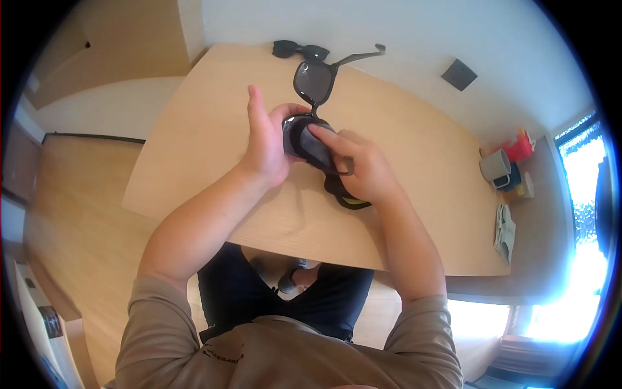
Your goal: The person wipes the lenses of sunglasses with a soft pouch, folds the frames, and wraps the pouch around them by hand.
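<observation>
A pair of black-framed sunglasses (313, 82) is held up over the table, one lens raised toward the wall and one temple arm stretched out to the right. My left hand (269, 139) cups the lower lens end, its thumb sticking up and its fingers partly behind the frame. From the right, my right hand (359, 162) closes on the same end, with the index finger pressed on a dark grey surface there; whether that is lens or cloth I cannot tell. Partly hidden below the right hand is a dark eyewear-like item (346, 196) with a yellowish patch.
Another pair of dark sunglasses (300, 50) lies at the far edge of the pale wooden table (214, 129). A grey mug (495, 165), a red item (519, 148) and folded pale paper or cloth (504, 233) are at the right edge. A dark square plate (459, 74) is on the wall.
</observation>
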`<action>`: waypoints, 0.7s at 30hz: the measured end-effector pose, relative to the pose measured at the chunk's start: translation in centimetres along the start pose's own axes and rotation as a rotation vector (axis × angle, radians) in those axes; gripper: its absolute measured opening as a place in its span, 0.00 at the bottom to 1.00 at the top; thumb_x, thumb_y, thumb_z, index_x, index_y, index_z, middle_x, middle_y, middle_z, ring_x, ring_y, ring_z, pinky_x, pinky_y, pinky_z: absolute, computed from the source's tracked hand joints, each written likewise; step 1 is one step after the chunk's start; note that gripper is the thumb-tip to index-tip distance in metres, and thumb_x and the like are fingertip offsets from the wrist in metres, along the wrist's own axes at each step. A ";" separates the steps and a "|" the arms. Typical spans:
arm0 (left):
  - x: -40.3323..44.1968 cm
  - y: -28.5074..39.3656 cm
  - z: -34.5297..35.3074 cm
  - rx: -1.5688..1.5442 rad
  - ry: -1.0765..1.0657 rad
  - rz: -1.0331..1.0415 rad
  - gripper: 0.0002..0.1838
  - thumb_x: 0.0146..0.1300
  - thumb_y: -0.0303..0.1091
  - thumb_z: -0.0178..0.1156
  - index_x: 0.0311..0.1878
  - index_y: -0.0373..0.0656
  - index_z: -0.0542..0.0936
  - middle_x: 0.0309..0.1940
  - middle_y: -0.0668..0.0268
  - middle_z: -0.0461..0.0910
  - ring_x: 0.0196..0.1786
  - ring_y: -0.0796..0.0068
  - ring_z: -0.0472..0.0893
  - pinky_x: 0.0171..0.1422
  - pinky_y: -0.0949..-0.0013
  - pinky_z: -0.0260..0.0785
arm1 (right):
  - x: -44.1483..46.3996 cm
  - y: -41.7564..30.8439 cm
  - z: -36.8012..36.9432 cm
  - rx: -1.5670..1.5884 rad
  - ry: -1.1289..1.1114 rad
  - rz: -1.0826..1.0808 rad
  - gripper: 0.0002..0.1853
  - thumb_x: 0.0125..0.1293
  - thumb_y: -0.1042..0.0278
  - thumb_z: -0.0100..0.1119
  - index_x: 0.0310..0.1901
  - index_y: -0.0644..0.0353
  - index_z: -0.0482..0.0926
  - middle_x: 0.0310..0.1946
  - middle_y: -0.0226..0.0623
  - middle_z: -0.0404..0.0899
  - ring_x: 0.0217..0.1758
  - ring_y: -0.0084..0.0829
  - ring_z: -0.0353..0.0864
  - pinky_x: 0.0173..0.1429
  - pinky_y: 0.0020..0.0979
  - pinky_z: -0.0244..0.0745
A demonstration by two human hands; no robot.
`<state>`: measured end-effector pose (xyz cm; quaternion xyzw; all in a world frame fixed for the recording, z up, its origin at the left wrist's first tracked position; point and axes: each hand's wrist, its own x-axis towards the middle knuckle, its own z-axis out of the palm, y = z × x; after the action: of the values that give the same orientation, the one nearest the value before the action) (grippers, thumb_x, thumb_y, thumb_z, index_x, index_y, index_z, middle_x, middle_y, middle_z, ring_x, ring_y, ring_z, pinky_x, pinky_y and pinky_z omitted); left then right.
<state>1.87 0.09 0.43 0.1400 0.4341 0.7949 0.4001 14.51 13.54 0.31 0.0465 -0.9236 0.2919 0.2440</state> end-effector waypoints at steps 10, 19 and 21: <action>-0.5 0.2 0.4 0.077 -0.056 -0.045 0.56 0.52 0.88 0.25 0.53 0.38 0.70 0.41 0.60 0.78 0.44 0.66 0.79 0.41 0.61 0.74 | 0.0 -0.5 -0.6 -0.213 -0.033 0.052 0.38 0.44 0.88 0.56 0.60 0.42 0.80 0.26 0.36 0.69 0.28 0.37 0.71 0.34 0.35 0.69; 0.3 -0.4 0.0 0.128 -0.041 -0.126 0.58 0.52 0.88 0.25 0.53 0.35 0.71 0.42 0.57 0.81 0.41 0.65 0.81 0.42 0.60 0.74 | 0.2 -1.4 -1.0 -0.326 -0.186 0.087 0.29 0.57 0.73 0.60 0.60 0.31 0.78 0.28 0.37 0.73 0.30 0.42 0.77 0.34 0.39 0.73; 0.3 -0.2 0.0 0.129 -0.051 -0.154 0.59 0.52 0.88 0.25 0.52 0.33 0.72 0.41 0.57 0.81 0.39 0.63 0.82 0.42 0.60 0.75 | 0.2 -1.4 -0.2 -0.409 -0.156 0.141 0.29 0.58 0.71 0.59 0.61 0.30 0.78 0.30 0.37 0.74 0.31 0.42 0.78 0.36 0.39 0.74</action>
<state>1.81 0.37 0.23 0.1517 0.4834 0.7284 0.4613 14.75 12.48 1.30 -0.0465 -0.9806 0.1104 0.1554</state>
